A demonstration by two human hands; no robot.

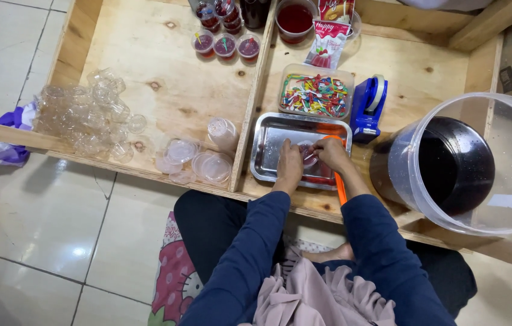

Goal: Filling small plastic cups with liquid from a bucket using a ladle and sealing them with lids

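My left hand and my right hand meet over a metal tray on a wooden worktop. Together they hold a small clear plastic cup with red liquid inside, fingers on its rim or lid. An orange handle lies under my right wrist, running out over the tray's near edge. Red liquid shows on the tray floor beneath my hands.
A big clear tub of dark liquid stands at the right. Behind the tray sit a box of coloured small spoons and a blue tape dispenser. Empty cups in a bag, loose lids and filled cups lie left.
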